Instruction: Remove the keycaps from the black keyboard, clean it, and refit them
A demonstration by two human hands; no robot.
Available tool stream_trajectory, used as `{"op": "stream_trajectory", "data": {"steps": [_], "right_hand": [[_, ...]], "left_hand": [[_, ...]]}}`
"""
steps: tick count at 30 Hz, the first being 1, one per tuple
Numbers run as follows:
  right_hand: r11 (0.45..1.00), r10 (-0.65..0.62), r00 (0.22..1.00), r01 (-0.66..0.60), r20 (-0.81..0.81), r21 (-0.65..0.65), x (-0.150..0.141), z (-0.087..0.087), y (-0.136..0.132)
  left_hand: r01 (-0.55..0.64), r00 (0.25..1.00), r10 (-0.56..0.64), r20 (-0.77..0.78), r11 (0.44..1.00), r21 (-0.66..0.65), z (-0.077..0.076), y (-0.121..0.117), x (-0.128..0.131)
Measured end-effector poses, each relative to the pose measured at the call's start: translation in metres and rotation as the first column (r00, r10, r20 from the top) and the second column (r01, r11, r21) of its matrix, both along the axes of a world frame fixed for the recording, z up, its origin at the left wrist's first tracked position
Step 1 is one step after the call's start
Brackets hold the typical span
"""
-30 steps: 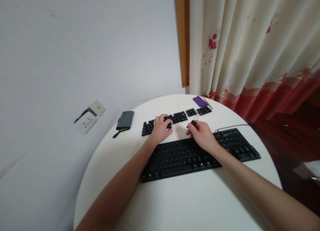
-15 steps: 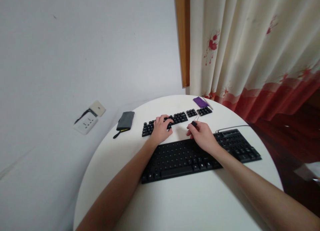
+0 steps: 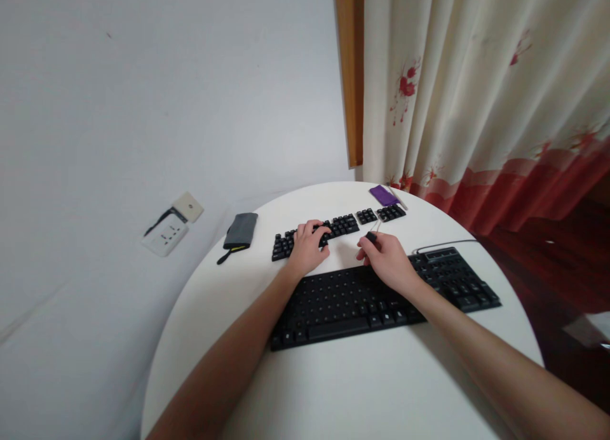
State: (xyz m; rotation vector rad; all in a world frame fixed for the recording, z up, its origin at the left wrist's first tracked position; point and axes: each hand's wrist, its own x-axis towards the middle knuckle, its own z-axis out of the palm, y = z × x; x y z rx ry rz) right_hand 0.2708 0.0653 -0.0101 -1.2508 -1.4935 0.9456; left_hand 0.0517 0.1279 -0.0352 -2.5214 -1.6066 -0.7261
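A black keyboard (image 3: 333, 298) lies in front of me, its left and middle part showing small bare key posts, with keycaps still on its right side and bottom row. Behind it, loose black keycaps (image 3: 344, 224) are laid out in rows. My left hand (image 3: 307, 244) rests over these rows, fingers bent and thumb apart, fingertips at the keycaps. My right hand (image 3: 385, 256) is closed around the black handle of a keycap puller (image 3: 370, 237), whose thin wire prongs point up and away from me, above the table near the keyboard's back edge.
A grey pouch (image 3: 241, 230) with a strap lies at the left of the round white table (image 3: 352, 389). At the far right edge are a purple cloth (image 3: 384, 195) and a thin stick-like item. The keyboard cable (image 3: 445, 243) runs right. Wall and curtain (image 3: 448, 110) stand behind.
The view has shifted very slightly. Both hands, the keycap puller and the keycaps stay in practically the same places.
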Motion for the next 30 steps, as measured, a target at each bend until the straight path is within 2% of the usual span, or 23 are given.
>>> {"op": "stream_trajectory", "data": {"steps": [12,19,23,26,28,30], "right_hand": [[1.0,0.002,1.0,-0.002,0.013,-0.003,0.001,-0.001,0.0],[1.0,0.004,1.0,-0.004,0.011,-0.007,0.0,0.001,-0.001],[1.0,0.019,1.0,-0.019,0.002,-0.007,0.004,0.002,0.002],[0.992,0.088,0.986,-0.1,0.138,0.079,0.013,0.011,0.001],[0.968,0.182,0.946,-0.221,0.269,0.121,0.022,0.022,-0.003],[0.922,0.327,0.88,-0.377,0.343,0.086,0.03,0.033,-0.009]], "left_hand": [[-0.057,0.998,0.057,-0.026,0.998,0.007,-0.002,-0.002,0.001],[-0.026,1.0,0.025,0.011,0.999,0.034,0.0,-0.002,0.001],[0.006,0.995,-0.016,0.102,0.995,0.1,0.004,-0.001,0.002],[0.053,0.982,-0.077,0.173,0.988,0.143,0.007,0.001,0.002],[0.086,0.975,-0.115,0.189,0.984,0.156,0.008,0.002,0.002],[0.118,0.973,-0.145,0.179,0.981,0.154,0.008,0.002,0.003]]}}
